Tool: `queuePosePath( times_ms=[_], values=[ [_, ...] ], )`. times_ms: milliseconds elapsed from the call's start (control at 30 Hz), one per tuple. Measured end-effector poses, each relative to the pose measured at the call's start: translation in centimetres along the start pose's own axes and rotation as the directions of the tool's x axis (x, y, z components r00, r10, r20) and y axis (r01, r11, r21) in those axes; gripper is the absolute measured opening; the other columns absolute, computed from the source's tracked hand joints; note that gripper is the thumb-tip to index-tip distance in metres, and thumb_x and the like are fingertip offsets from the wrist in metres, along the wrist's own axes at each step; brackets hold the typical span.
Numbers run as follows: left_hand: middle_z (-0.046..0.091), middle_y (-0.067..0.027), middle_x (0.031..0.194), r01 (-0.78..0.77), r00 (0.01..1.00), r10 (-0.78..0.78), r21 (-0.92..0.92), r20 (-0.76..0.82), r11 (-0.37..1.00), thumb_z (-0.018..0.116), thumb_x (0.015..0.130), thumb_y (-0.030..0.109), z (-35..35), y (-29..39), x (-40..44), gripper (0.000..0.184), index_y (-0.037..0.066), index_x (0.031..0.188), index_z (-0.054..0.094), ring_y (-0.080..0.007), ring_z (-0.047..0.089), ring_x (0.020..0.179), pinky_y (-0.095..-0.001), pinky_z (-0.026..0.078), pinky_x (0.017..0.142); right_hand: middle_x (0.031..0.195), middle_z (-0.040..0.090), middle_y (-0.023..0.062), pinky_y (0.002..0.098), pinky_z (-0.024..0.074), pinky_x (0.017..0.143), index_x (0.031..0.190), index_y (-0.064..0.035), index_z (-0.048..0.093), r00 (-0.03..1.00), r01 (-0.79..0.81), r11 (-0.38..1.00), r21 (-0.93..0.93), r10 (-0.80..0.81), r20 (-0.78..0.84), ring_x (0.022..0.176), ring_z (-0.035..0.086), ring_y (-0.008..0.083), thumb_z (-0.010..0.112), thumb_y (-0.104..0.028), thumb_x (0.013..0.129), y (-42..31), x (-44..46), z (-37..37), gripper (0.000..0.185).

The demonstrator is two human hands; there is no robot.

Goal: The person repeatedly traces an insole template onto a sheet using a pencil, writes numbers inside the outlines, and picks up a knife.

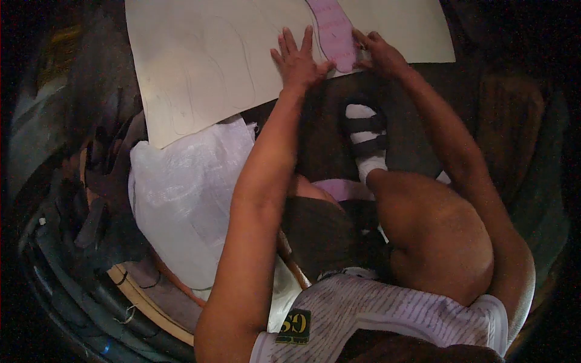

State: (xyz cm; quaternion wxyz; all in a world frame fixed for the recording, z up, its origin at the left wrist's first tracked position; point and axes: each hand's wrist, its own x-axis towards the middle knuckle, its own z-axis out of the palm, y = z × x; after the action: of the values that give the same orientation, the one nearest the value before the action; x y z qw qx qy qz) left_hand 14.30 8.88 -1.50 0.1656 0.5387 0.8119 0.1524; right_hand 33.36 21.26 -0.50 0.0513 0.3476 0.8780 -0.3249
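A pink insole-shaped piece [334, 35] with faint red lettering lies flat on a large cream sheet [181, 60], near its front edge. My left hand [299, 65] rests on the sheet just left of this piece, fingers spread and thumb reaching its lower end. Along the right side of the pink piece is my right hand [382, 55], its fingers bent towards the edge. Whatever may be between those fingers is too small and dark to make out. Several thin curved outlines are drawn on the sheet left of my left hand.
A white plastic sack [187, 193] bulges below the sheet's left part. My foot in a dark-strapped sandal [366, 130] is on the dark floor in front. Another pink strip [345, 190] shows beside my leg. Dark rolled or folded material [78, 302] lies at the lower left.
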Motion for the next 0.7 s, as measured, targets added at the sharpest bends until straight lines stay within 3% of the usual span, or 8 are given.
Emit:
queuePosePath(
  times_ms=[167,400,500,567,600,633,667,700],
  values=[
    [0.01,-0.026,0.146,0.006,0.998,-0.008,0.037,0.06,0.999,0.069,0.063,0.055,-0.6,0.6,0.1,0.087,0.032,0.138,0.031,-0.0466,0.011,0.133,-0.0661,0.012,0.1,0.106,0.048,0.014,0.041,0.0494,0.078,0.139,-0.0204,0.029,0.997,0.055,0.998,0.001,-0.055,-0.057,0.091,0.056,0.0324,0.069,-0.021,0.075,0.4,0.1,0.6,0.075],
    [0.01,-0.0231,0.147,0.052,0.984,-0.063,0.067,0.169,0.996,0.071,0.065,0.048,-2.1,2.0,0.8,0.078,0.031,0.134,0.038,-0.0461,0.009,0.134,-0.0669,0.011,0.1,0.108,0.049,0.0144,0.0408,0.0488,0.08,0.138,-0.0202,0.03,1.0,0.017,0.999,0.039,-0.016,-0.022,0.095,0.056,0.0326,0.069,-0.019,0.075,-0.3,-0.3,-0.1,0.074],
    [0.012,-0.0203,0.147,0.019,0.992,-0.031,0.097,0.12,0.995,0.071,0.065,0.048,-2.8,3.1,1.7,0.079,0.024,0.133,0.04,-0.0455,0.013,0.133,-0.0686,0.011,0.099,0.107,0.05,0.0146,0.0404,0.0483,0.081,0.136,-0.0179,0.034,0.999,0.036,0.998,0.055,-0.036,-0.008,0.096,0.056,0.0321,0.069,-0.02,0.075,-0.2,0.0,-0.7,0.07],
    [0.029,-0.0214,0.136,-0.086,0.993,0.073,0.145,0.089,0.986,0.067,0.069,0.025,-3.0,4.0,2.4,0.046,0.007,0.111,0.056,-0.0438,0.023,0.128,-0.0671,0.014,0.099,0.107,0.051,0.0147,0.04,0.0481,0.081,0.134,-0.0155,0.038,0.999,0.037,0.997,0.064,-0.038,0.011,0.096,0.056,0.0314,0.069,-0.019,0.075,0.6,0.4,-1.2,0.066],
    [0.029,-0.0214,0.136,-0.086,0.993,0.073,0.141,0.096,0.986,0.067,0.069,0.025,-2.6,4.3,2.6,0.046,0.007,0.111,0.056,-0.0438,0.023,0.128,-0.0671,0.014,0.099,0.104,0.054,0.0145,0.0389,0.048,0.081,0.126,-0.0114,0.045,0.997,-0.057,0.977,0.208,0.068,-0.046,0.095,0.057,0.0303,0.067,-0.019,0.076,1.3,0.8,-1.8,0.055],
    [0.033,-0.0212,0.132,-0.103,0.994,0.106,0.158,-0.006,0.982,0.064,0.069,0.019,-1.7,4.5,2.9,0.042,0.003,0.107,0.057,-0.0427,0.027,0.125,-0.0665,0.016,0.099,0.102,0.056,0.0144,0.0378,0.0478,0.081,0.119,-0.0073,0.052,0.98,-0.14,0.926,0.35,0.181,-0.087,0.093,0.058,0.0293,0.066,-0.019,0.078,1.8,0.9,-2.5,0.045],
    [0.038,-0.021,0.127,-0.117,0.985,0.137,0.174,-0.109,0.978,0.061,0.069,0.014,-1.1,4.9,3.1,0.037,-0.001,0.103,0.057,-0.0417,0.031,0.121,-0.0658,0.018,0.098,0.102,0.056,0.0144,0.0378,0.0478,0.081,0.119,-0.0073,0.052,0.979,-0.15,0.926,0.346,0.188,-0.08,0.093,0.058,0.0293,0.066,-0.019,0.078,1.1,1.0,-4.2,0.045],
    [0.038,-0.021,0.127,-0.117,0.986,0.135,0.168,-0.103,0.979,0.061,0.069,0.014,-0.7,5.1,3.3,0.037,-0.001,0.103,0.057,-0.0417,0.031,0.121,-0.0658,0.018,0.098,0.097,0.059,0.0135,0.0365,0.0478,0.081,0.109,-0.0048,0.056,0.942,-0.257,0.903,0.345,0.314,-0.121,0.091,0.059,0.0274,0.065,-0.019,0.079,-0.4,1.6,-6.6,0.034]
  ],
)
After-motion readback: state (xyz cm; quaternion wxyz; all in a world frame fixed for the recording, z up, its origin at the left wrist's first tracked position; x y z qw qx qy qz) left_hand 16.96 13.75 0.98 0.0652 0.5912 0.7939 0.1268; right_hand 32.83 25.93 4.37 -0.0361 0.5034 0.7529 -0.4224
